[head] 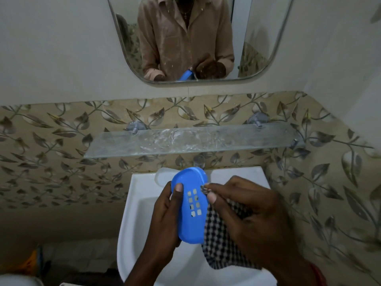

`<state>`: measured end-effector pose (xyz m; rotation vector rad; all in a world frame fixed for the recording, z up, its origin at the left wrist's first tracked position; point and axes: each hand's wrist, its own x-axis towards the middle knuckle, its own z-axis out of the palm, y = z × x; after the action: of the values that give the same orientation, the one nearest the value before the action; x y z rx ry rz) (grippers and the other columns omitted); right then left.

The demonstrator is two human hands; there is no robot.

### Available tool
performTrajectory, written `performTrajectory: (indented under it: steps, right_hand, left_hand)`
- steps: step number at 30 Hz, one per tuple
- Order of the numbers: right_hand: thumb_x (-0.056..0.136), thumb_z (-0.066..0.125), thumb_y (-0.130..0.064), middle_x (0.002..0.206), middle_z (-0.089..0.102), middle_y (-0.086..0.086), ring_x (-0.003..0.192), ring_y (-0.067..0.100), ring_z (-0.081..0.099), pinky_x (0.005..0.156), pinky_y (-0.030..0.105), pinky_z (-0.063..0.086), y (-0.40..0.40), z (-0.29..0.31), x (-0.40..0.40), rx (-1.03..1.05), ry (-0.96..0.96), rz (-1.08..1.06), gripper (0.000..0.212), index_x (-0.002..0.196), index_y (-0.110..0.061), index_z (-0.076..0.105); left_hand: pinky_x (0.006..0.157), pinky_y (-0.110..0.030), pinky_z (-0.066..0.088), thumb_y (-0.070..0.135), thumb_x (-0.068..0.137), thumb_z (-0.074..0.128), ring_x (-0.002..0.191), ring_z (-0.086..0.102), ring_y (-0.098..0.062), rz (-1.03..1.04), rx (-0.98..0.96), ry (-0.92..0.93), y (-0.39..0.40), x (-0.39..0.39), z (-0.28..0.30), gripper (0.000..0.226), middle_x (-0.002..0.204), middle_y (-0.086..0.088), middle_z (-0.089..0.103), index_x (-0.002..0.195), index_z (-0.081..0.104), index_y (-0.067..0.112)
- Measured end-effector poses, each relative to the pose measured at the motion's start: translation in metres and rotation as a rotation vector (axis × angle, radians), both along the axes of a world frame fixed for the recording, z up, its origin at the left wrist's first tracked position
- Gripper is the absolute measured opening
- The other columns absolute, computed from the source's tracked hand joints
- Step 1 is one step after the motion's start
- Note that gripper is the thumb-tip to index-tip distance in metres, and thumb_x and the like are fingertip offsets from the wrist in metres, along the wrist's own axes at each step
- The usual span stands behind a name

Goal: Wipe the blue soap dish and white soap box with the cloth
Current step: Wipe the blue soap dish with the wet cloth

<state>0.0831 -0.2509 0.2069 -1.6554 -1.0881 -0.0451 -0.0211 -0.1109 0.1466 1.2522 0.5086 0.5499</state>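
You stand before a leaf-patterned tiled wall [51, 141] with a rounded mirror [198, 38] above it, which reflects your tan shirt and both hands. Below the mirror a clear glass shelf [191, 141] runs across the tiles on metal brackets. Under it sits the white washbasin [134, 203], with the tap [199, 161] just above its back edge. Over the basin your left hand [165, 219] is clamped on the blue soap dish [190, 205], thumb pressed on its upturned face beside a grid of small square drain holes, fingers wrapped behind it. The dish is tilted, long axis pointing away from you. Your right hand [253, 215] pinches the checked cloth [220, 240] between thumb and fingertips, right at the dish's right edge; the cloth hangs beneath that hand.
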Motion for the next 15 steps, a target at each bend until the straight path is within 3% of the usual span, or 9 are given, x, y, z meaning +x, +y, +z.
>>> performTrajectory:
  steps: [5, 9, 13, 15]
  right_hand:
    - [0.09, 0.071, -0.023, 0.08, 0.066, -0.012, 0.075, 0.009, 0.069, 0.066, 0.022, 0.052, -0.005, 0.001, -0.011, 0.018, 0.034, 0.029, 0.017, 0.105, -0.029, 0.077]
    - [0.091, 0.07, -0.022, 0.08, 0.068, -0.012, 0.077, 0.008, 0.068, 0.069, 0.024, 0.054, 0.005, 0.006, 0.009, -0.052, -0.01, -0.065, 0.015, 0.103, -0.024, 0.079]
    - [0.088, 0.072, -0.023, 0.078, 0.066, -0.009, 0.073, 0.011, 0.069, 0.065, 0.022, 0.051, -0.007, -0.009, -0.016, 0.023, 0.065, 0.007, 0.018, 0.103, -0.03, 0.077]
    - [0.089, 0.07, -0.027, 0.078, 0.067, -0.008, 0.074, 0.011, 0.07, 0.066, 0.022, 0.052, -0.005, -0.008, -0.011, 0.052, 0.067, -0.044, 0.014, 0.101, -0.032, 0.076]
  left_hand:
    - [0.072, -0.036, 0.064, 0.053, 0.094, 0.054, 0.098, 0.076, -0.03, -0.045, 0.01, 0.011, 0.005, -0.004, -0.001, 0.035, 0.112, -0.008, 0.078, 0.121, 0.071, 0.037]
    - [0.078, -0.044, 0.065, 0.051, 0.098, 0.053, 0.097, 0.076, -0.033, -0.126, 0.052, 0.039, -0.002, -0.005, -0.006, 0.033, 0.109, -0.01, 0.078, 0.125, 0.068, 0.037]
    - [0.068, -0.034, 0.062, 0.059, 0.092, 0.059, 0.085, 0.076, -0.028, -0.063, 0.087, 0.032, 0.012, -0.01, -0.001, 0.043, 0.095, -0.009, 0.077, 0.12, 0.069, 0.027]
    - [0.069, -0.036, 0.062, 0.061, 0.093, 0.058, 0.086, 0.076, -0.028, -0.105, 0.127, 0.036, 0.011, -0.011, -0.001, 0.045, 0.097, -0.009, 0.076, 0.12, 0.067, 0.026]
